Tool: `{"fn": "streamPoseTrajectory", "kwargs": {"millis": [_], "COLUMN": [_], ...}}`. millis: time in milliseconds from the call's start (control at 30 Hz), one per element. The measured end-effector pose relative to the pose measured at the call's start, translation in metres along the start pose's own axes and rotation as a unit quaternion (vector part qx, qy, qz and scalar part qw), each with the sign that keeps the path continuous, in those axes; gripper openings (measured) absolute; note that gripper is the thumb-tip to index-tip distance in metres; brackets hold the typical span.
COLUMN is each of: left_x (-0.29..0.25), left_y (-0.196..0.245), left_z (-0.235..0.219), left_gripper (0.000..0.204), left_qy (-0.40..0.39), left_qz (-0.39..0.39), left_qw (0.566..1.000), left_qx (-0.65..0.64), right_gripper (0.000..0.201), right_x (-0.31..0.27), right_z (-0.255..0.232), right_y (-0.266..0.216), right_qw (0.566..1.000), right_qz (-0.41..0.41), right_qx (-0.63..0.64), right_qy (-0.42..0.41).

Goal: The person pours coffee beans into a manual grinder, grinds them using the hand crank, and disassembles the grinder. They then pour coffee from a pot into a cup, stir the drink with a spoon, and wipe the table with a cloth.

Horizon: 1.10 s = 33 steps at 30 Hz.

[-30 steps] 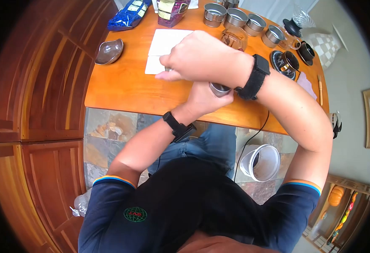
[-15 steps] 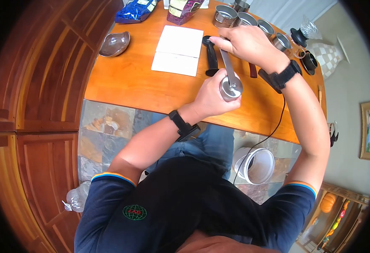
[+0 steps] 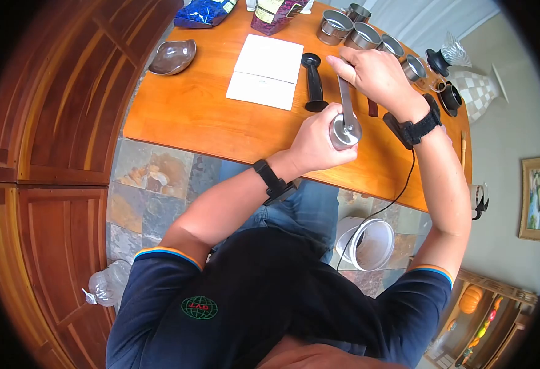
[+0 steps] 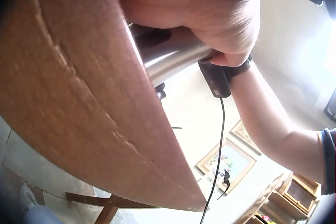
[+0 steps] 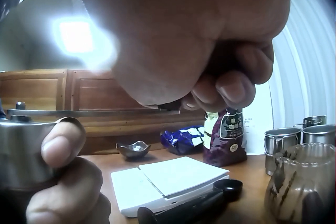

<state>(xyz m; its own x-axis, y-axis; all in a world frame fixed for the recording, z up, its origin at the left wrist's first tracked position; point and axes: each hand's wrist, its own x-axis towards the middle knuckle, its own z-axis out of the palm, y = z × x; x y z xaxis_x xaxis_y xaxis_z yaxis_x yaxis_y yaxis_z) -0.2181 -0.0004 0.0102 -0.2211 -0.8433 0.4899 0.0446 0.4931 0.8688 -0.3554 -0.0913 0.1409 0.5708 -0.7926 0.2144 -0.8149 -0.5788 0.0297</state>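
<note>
In the head view, my left hand (image 3: 313,142) wraps round the steel body of a hand coffee grinder (image 3: 344,136), held upright over the table's front part. A flat metal crank arm (image 3: 347,106) extends from its top. My right hand (image 3: 377,75) grips the far end of that crank, with curled fingers (image 5: 231,87) in the right wrist view; the knob is mostly hidden under the palm. The left wrist view shows the grinder's shiny side (image 4: 176,61) beyond the table edge. A black scoop (image 3: 313,83) lies on the table just beyond the left hand.
Beyond the hands lie a white flat two-part device (image 3: 266,71), a brown bowl (image 3: 172,56), a blue bag (image 3: 203,13) and a purple coffee bag (image 3: 275,15). Several metal cups (image 3: 336,26) line the right back, near a glass jar (image 5: 302,182). A white bucket (image 3: 373,245) stands on the floor.
My right hand has swung from the left, where its forearm crossed over the grinder, to the far right, turning the crank. The left hand keeps its hold. The head view has shifted slightly.
</note>
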Motion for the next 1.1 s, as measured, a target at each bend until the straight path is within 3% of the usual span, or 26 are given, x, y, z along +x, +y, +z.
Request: {"fn": "streamPoseTrajectory", "kwargs": {"millis": [233,600,1100], "left_x": [-0.001,-0.003,-0.002], "left_y": [-0.003,-0.003,-0.006], "left_z": [0.0,0.006,0.004], "left_gripper": [0.049,0.054,0.056], "left_qy": [-0.007,-0.016,0.0], "left_qz": [-0.005,-0.002,0.041], "left_qw": [1.0,1.0,0.999], "left_qx": [-0.002,-0.019,0.021], "right_gripper": [0.052,0.052,0.051], "right_x": [-0.005,-0.021,-0.058], "right_z": [0.0,0.0,-0.002], "right_y": [-0.005,-0.011,0.003], "right_qw": [0.999,0.989,0.986], "right_qz": [0.029,0.144,0.162], "right_qx": [-0.03,0.041,-0.022], "right_qy": [0.001,-0.009,0.016]}}
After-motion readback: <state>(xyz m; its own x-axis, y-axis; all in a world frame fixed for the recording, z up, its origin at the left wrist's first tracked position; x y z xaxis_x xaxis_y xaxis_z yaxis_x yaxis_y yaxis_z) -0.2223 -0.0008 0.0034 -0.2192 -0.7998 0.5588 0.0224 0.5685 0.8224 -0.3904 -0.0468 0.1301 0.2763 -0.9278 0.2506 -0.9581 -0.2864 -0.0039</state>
